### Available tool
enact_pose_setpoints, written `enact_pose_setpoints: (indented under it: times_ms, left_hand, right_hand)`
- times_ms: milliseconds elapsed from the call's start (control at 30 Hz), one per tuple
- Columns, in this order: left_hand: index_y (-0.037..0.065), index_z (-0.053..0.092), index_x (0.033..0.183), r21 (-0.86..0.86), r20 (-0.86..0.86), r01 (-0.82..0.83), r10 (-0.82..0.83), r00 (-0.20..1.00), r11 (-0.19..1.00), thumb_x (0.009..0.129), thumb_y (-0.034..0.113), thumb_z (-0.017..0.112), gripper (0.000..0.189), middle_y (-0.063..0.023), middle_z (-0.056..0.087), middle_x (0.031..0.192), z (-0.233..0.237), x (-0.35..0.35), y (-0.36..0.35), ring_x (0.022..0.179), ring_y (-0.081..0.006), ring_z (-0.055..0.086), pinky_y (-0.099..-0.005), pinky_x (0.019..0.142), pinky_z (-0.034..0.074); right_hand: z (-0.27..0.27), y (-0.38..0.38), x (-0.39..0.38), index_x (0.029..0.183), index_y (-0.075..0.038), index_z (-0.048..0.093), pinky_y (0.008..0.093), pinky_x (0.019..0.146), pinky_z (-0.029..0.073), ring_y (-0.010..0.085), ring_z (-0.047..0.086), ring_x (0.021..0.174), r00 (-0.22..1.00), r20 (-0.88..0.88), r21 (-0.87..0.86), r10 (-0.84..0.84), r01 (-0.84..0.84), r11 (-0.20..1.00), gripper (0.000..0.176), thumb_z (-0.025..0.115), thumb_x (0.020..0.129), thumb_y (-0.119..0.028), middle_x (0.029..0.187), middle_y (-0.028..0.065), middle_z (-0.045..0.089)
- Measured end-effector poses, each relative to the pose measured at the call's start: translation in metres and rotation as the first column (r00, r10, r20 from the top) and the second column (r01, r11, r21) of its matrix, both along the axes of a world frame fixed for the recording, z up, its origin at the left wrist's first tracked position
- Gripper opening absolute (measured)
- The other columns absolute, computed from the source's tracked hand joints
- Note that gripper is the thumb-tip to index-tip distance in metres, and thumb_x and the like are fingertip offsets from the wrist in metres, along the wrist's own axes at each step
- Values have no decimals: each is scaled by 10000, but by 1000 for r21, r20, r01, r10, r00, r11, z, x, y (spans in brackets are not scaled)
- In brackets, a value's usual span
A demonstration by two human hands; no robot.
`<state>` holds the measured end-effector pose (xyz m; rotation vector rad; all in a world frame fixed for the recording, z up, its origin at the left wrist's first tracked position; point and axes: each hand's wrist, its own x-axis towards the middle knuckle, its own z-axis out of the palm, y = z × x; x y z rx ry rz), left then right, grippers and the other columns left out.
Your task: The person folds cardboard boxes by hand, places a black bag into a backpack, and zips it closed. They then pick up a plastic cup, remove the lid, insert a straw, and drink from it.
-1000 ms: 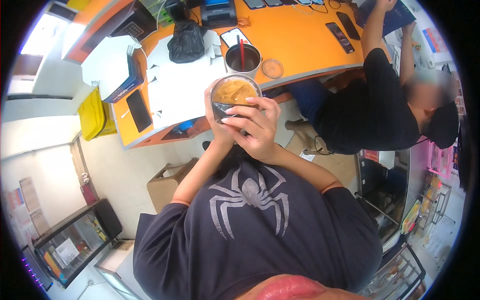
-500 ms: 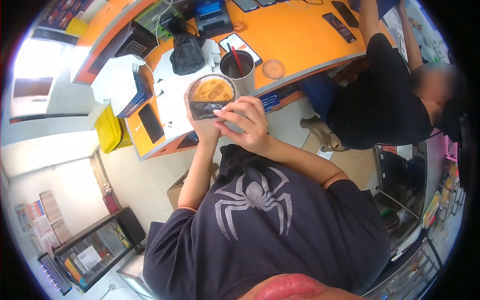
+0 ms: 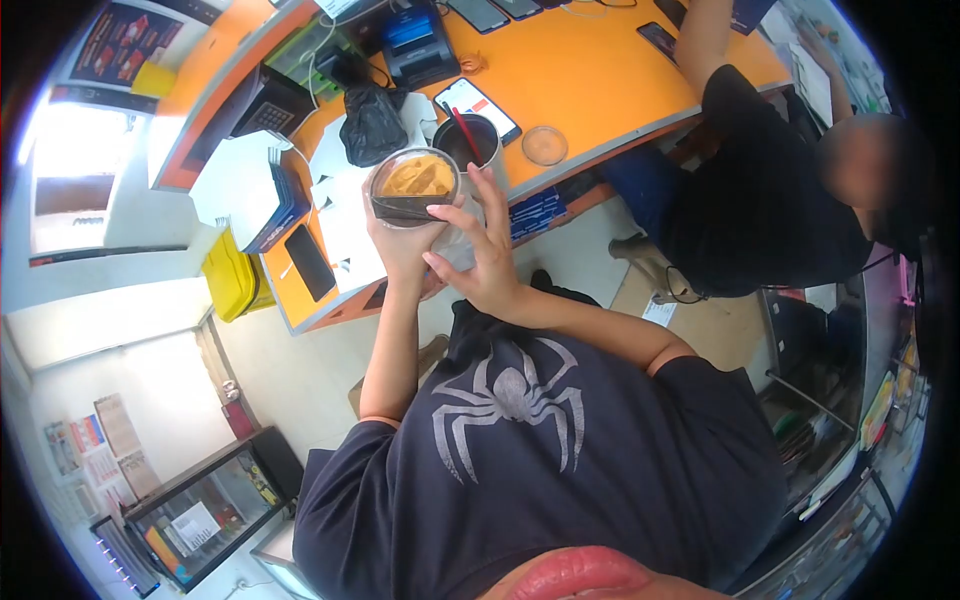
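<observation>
A clear, round-topped cup (image 3: 418,176) with tan contents and a dark label is up near the counter edge. My left hand (image 3: 400,245) is wrapped round its lower part. Beside it, my right hand (image 3: 480,245) has its fingers spread, with a thumb and fingertip close to the cup's label side; whether they touch it is unclear. Just behind the hands stands a tall cup (image 3: 482,150) with a red straw (image 3: 464,132). A black plastic bag (image 3: 373,126) lies on white paper to the left of it.
The orange counter (image 3: 580,75) holds a lit phone (image 3: 478,108), a round lid (image 3: 544,146), a card terminal (image 3: 418,50) and a dark phone (image 3: 310,262). A yellow container (image 3: 236,275) hangs at the left. Another person in black (image 3: 760,200) sits at the right, arm over the counter.
Both hands and the held cup have shifted slightly left. The right hand's fingers have spread and tilted more upright. The other person's hand has moved over the phones at the counter's far side.
</observation>
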<state>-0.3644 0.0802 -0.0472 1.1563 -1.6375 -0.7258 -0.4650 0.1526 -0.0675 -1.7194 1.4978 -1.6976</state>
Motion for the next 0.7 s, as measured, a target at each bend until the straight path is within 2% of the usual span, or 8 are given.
enact_pose_setpoints:
  times_ms: [100,200,300,500,600,700]
  left_hand:
    - [2,474,1171,11,58,16,-17,998,1000,541,196,896,784,-101,552,1119,2,3,-5,1050,-201,557,-313,918,454]
    - [0,482,1162,-8,94,23,-22,995,1000,538,207,895,776,-106,564,1112,6,4,-10,1034,-201,571,-314,899,467]
    - [0,493,1152,-9,129,35,-34,991,999,529,189,888,762,-108,575,1103,5,8,-15,1017,-199,583,-313,882,478]
    - [10,512,1136,52,165,80,-87,982,995,513,118,846,716,-104,599,1070,15,6,-18,979,-192,600,-309,873,484]
    - [18,526,1115,92,187,101,-117,975,991,515,111,828,678,-102,610,1045,25,3,-19,963,-198,607,-310,861,484]
    - [23,546,1087,91,287,100,-122,950,991,520,125,819,638,-105,618,1022,36,1,-20,949,-216,614,-315,845,482]
  right_hand:
    - [-8,-2,-5,1238,-251,564,628,1064,109,506,136,1365,999,-35,13,-17,17,1000,467,683,797,-348,1486,277,150]
    - [-5,-1,-8,1255,-274,568,609,1075,94,524,80,1371,999,37,50,19,-20,999,466,677,809,-356,1504,299,53]
    - [-2,-3,-9,1237,-264,593,582,1087,91,528,36,1374,977,190,77,101,-117,990,437,672,819,-364,1505,311,-16]
    - [-5,-5,-10,1203,-252,619,568,1091,100,512,30,1382,945,299,95,132,-167,981,388,676,827,-331,1503,315,-22]
    - [2,-4,-14,1181,-160,636,394,1064,298,354,21,1428,971,212,131,107,-137,982,360,678,834,-247,1511,301,-34]
    - [7,-3,-14,1193,-160,630,275,856,449,304,91,1425,941,314,143,128,-180,973,366,681,833,-205,1510,304,-12]
